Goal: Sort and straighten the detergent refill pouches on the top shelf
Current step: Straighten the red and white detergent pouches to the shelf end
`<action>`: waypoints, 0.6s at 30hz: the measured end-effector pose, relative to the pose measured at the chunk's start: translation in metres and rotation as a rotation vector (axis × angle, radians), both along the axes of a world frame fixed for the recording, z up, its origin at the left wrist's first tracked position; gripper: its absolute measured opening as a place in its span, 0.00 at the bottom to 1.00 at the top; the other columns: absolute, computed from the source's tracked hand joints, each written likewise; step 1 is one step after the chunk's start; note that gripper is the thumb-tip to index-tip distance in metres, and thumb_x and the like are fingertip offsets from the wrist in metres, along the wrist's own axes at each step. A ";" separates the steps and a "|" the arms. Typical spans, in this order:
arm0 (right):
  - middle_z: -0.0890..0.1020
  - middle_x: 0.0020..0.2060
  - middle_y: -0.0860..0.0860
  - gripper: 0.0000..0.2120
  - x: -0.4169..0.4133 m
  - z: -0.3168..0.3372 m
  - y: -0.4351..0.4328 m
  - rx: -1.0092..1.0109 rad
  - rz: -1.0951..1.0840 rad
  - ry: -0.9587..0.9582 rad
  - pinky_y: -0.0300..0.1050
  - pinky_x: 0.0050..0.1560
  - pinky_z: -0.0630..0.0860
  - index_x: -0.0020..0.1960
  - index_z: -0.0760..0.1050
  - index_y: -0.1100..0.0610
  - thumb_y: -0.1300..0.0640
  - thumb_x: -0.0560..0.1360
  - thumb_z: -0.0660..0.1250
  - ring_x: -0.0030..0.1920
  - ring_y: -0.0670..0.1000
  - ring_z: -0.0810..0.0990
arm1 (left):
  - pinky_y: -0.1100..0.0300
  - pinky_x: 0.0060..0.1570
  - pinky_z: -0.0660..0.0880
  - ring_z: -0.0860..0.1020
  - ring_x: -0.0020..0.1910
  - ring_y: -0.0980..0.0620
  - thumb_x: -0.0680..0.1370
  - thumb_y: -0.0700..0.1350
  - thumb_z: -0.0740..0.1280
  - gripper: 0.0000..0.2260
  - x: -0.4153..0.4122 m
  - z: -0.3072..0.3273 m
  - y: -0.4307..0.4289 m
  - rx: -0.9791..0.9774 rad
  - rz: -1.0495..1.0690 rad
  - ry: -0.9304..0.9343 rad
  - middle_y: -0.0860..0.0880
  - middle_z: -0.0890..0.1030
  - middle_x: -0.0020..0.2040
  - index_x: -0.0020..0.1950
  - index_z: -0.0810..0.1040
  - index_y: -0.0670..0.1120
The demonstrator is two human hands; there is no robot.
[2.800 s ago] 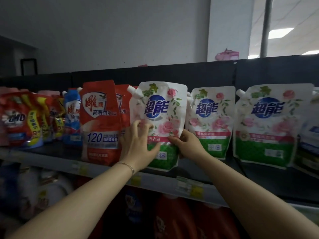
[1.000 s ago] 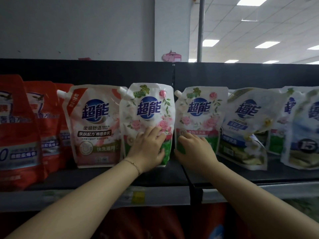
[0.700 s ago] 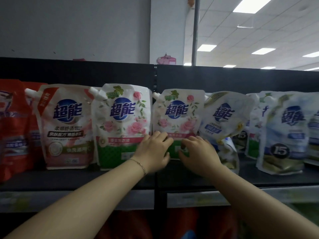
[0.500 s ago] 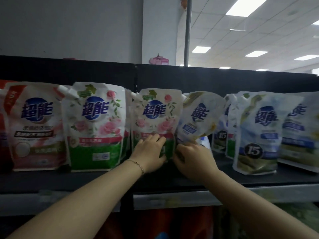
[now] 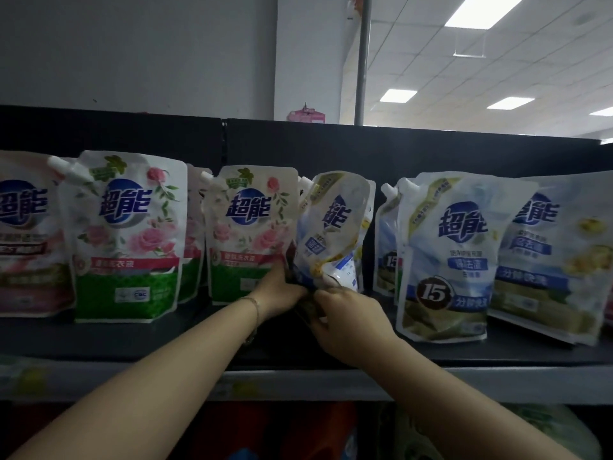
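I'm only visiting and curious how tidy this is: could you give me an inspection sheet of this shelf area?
Surface: dark shelf, pouches standing in a row.
Job's things: rose pouches upright at left; crumpled pouch twisted in the middle; blue pouches overlapping at right.
Clutter: nothing seen.
Hands: right hand grips the crumpled pouch's bottom; left hand beside it, grip unclear.
Cables: nothing seen.
Surroundings: grey wall, pole, ceiling lights.

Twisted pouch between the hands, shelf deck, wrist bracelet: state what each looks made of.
The twisted pouch looks like thin flexible plastic film, glossy; it creases and catches highlights where the left hand and right hand grip its base. The shelf deck is probably painted metal, matte black, flat and rigid-looking. The bracelet seems a fine metal chain with a pale glint; too small to confirm.
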State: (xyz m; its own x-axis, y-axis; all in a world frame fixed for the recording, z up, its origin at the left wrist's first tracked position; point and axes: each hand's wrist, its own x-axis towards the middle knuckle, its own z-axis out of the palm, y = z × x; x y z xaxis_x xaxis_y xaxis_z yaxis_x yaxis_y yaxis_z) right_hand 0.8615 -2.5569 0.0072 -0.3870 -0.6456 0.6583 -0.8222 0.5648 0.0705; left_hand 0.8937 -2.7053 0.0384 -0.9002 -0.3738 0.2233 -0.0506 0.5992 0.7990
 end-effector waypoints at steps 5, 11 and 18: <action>0.78 0.51 0.51 0.11 -0.014 0.002 0.012 -0.024 -0.146 -0.148 0.47 0.42 0.77 0.53 0.72 0.54 0.48 0.75 0.61 0.49 0.54 0.77 | 0.58 0.50 0.70 0.73 0.51 0.48 0.77 0.39 0.62 0.07 -0.017 -0.006 -0.001 -0.018 0.067 -0.037 0.44 0.75 0.53 0.55 0.71 0.45; 0.77 0.56 0.55 0.23 -0.033 0.012 0.024 -0.021 -0.315 -0.367 0.47 0.46 0.76 0.60 0.70 0.58 0.41 0.75 0.63 0.53 0.57 0.78 | 0.57 0.49 0.69 0.73 0.52 0.50 0.78 0.44 0.64 0.10 -0.029 -0.011 0.010 -0.030 0.038 -0.051 0.49 0.73 0.52 0.57 0.68 0.46; 0.70 0.66 0.62 0.45 -0.057 0.024 0.014 0.096 -0.594 -0.473 0.51 0.61 0.73 0.72 0.58 0.65 0.29 0.73 0.57 0.62 0.60 0.72 | 0.57 0.53 0.70 0.73 0.58 0.48 0.82 0.47 0.59 0.19 -0.038 -0.007 0.014 -0.070 0.067 -0.035 0.44 0.72 0.65 0.71 0.62 0.44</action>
